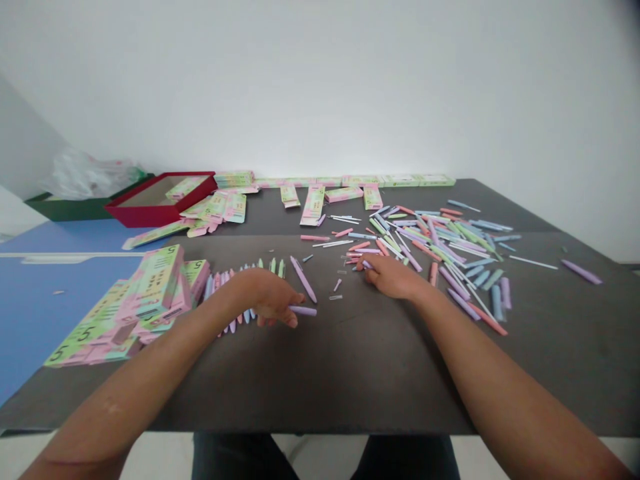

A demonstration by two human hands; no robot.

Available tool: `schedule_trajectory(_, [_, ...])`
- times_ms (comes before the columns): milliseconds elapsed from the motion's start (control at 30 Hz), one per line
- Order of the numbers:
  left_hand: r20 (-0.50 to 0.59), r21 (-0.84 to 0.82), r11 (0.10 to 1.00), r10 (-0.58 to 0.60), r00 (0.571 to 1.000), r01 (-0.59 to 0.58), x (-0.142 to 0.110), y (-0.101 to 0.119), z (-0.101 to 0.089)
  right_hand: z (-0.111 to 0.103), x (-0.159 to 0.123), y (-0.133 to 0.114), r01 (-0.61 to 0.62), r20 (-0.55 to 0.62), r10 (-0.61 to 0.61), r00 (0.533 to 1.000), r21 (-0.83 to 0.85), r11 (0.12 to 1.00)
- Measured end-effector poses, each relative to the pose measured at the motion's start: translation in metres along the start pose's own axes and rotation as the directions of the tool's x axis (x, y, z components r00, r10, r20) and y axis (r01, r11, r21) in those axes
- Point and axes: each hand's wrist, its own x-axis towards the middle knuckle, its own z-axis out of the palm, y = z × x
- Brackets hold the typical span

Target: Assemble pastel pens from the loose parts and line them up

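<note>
My left hand (276, 297) is closed around a purple pen barrel (305, 311), whose end sticks out to the right past my fingers. Just beyond it a purple pen (303, 279) lies slanted on the dark table. Under and behind my left wrist runs a row of pastel pens (246, 316), partly hidden by the arm. My right hand (390, 275) pinches a short purple pen part (367, 265) low over the table. Small clear pieces (336, 297) and a tiny purple part (338, 285) lie between my hands.
A spread of loose pen barrels and white refills (457, 273) covers the right side. Printed pen boxes (155, 287) are stacked at left, with more along the wall (367, 181). A red box (145, 215) and a green box (75, 210) holding a plastic bag (93, 177) stand back left.
</note>
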Motion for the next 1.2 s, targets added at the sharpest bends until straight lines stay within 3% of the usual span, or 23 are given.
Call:
schedule_trajectory(133, [-0.023,0.047,0.999,0.011,1.000,-0.010,0.002,0.001,0.000,0.004,0.015,-0.005,-0.171,-0.143,0.156,0.977,-0.106,0.980])
schedule_trajectory(233, [-0.037,0.042,0.999,0.027,0.999,-0.026,0.000,0.002,-0.002,0.005,0.032,-0.011,-0.241,-0.144,0.212,0.967,-0.233,0.942])
schedule_trajectory(467, [-0.055,-0.002,0.999,0.032,0.998,-0.032,-0.008,0.000,-0.002,0.005,0.061,-0.019,-0.145,-0.029,0.145,0.989,-0.374,0.916])
schedule_trajectory(733, [-0.064,-0.023,0.999,0.034,0.997,-0.036,-0.007,-0.006,0.003,0.002,0.064,-0.022,-0.062,0.052,0.090,0.995,-0.403,0.913])
schedule_trajectory(1033, [-0.063,-0.033,0.998,0.059,0.996,-0.062,-0.006,-0.001,0.004,0.013,0.059,-0.015,-0.145,0.031,0.172,0.985,-0.406,0.903])
schedule_trajectory(1200, [-0.052,0.009,0.998,0.055,0.997,-0.054,-0.010,0.005,0.004,0.007,0.058,-0.014,-0.161,0.006,0.176,0.984,-0.380,0.911])
